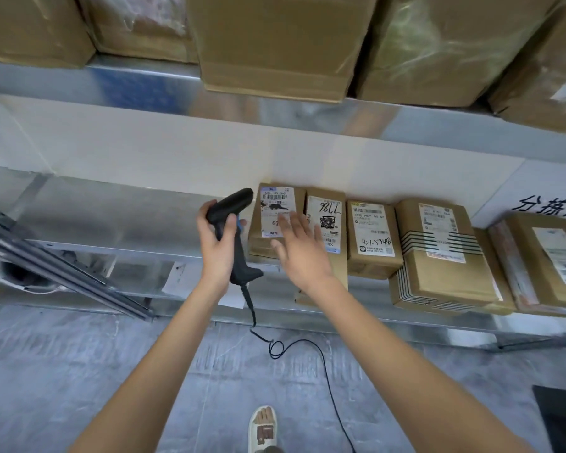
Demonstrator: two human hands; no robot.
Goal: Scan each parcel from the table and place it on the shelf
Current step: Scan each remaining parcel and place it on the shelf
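My left hand [217,246] grips a black barcode scanner [234,223] by its handle, the head pointing up and right toward the shelf. Its cable [311,348] trails down to the floor. My right hand [299,246] is spread with straight fingers in front of the leftmost cardboard parcel [275,204] on the metal shelf [111,217]; contact with the parcel is unclear. That parcel has a white label with barcodes. Beside it on the right stand a parcel marked 7786 [327,207], one with a handwritten label [371,237] and a larger black-striped box [441,250].
Large cardboard boxes [275,44] fill the upper shelf. More parcels [549,259] lie at the far right under a white sign. A metal rail [62,266] slants at the left. The left part of the lower shelf is bare. My foot [263,429] stands on the grey floor.
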